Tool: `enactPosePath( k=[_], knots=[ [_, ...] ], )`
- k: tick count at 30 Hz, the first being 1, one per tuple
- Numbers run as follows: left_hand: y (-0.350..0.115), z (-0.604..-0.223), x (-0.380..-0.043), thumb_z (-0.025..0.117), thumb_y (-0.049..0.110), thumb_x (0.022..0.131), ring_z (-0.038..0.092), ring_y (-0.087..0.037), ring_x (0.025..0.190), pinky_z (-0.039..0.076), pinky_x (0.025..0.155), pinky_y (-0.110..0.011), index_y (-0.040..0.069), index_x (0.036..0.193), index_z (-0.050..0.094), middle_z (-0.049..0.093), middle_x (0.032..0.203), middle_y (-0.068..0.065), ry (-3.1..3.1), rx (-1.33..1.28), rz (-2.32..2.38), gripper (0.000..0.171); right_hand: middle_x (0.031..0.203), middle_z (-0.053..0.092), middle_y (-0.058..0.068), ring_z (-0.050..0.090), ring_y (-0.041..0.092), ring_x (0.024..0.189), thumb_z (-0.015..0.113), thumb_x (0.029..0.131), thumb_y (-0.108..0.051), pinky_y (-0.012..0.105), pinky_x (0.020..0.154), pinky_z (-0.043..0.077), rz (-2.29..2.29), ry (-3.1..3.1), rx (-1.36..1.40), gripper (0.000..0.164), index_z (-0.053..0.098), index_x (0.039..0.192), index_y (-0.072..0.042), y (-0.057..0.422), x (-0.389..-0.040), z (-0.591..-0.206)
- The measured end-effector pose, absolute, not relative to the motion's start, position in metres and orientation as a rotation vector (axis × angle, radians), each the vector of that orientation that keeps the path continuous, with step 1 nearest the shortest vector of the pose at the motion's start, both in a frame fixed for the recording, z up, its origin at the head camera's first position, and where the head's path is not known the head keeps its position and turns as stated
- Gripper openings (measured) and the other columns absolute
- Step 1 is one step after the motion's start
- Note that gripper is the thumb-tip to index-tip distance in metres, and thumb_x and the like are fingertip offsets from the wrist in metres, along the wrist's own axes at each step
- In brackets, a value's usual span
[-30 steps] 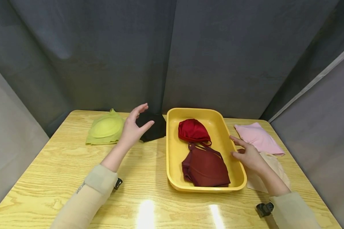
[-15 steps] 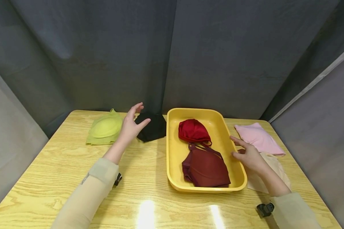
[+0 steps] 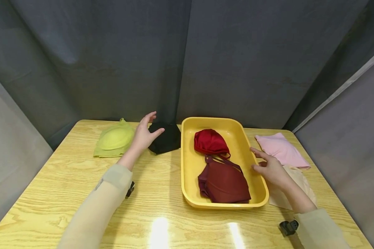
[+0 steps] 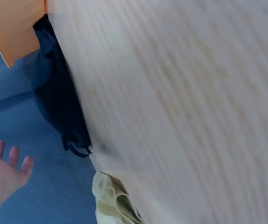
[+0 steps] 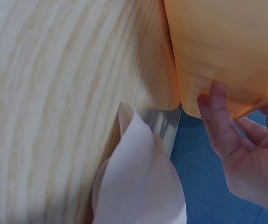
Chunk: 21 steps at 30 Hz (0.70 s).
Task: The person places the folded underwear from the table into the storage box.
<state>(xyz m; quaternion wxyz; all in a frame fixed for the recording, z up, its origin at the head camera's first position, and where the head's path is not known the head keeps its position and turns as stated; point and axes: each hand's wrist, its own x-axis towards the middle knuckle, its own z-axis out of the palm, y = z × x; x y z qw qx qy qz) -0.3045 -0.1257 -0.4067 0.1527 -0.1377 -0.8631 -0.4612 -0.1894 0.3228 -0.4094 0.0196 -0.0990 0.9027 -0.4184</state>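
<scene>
In the head view my left hand (image 3: pixel 142 137) hovers, thumb and fingers spread and nothing between them. It lies between a folded lime-green bra (image 3: pixel 115 141) and a black bra (image 3: pixel 167 138), overlapping their near edges in this view. My right hand (image 3: pixel 274 171) holds the right rim of a yellow plastic tub (image 3: pixel 184 173). The right wrist view shows some of its fingers (image 5: pixel 220 112) against the tub's outer wall. Inside the tub, a bright red bra (image 3: pixel 210 141) lies behind a maroon bra (image 3: pixel 225 183).
Right of the tub a pink bra (image 3: pixel 282 148) lies behind a beige one (image 3: pixel 299 183), partly hidden by my right hand. Grey curtains (image 3: pixel 249 62) enclose the back and sides of the wooden table (image 3: pixel 59 193).
My left hand has shifted slightly left, uncovering a little more of the black bra, and its sleeve has swung a little to the right. My right hand and the tub stay put.
</scene>
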Motion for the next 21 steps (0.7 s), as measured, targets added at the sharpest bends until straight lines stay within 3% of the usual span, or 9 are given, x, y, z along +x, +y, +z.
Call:
enactPosePath(
  k=[21],
  knots=[
    [-0.135, -0.423, -0.33, 0.072, 0.03, 0.084, 0.039, -0.034, 0.13, 0.033, 0.107, -0.049, 0.008, 0.146, 0.028, 0.042, 0.14, -0.019, -2.681, -0.333, -1.286, 0.079, 0.126, 0.045, 0.031, 0.061, 0.033, 0.087, 0.062, 0.087, -0.005, 0.02, 0.068, 0.052, -1.255, 2.823, -0.289, 0.062, 0.037, 0.144, -0.004, 0.326, -0.188, -0.409]
  ],
)
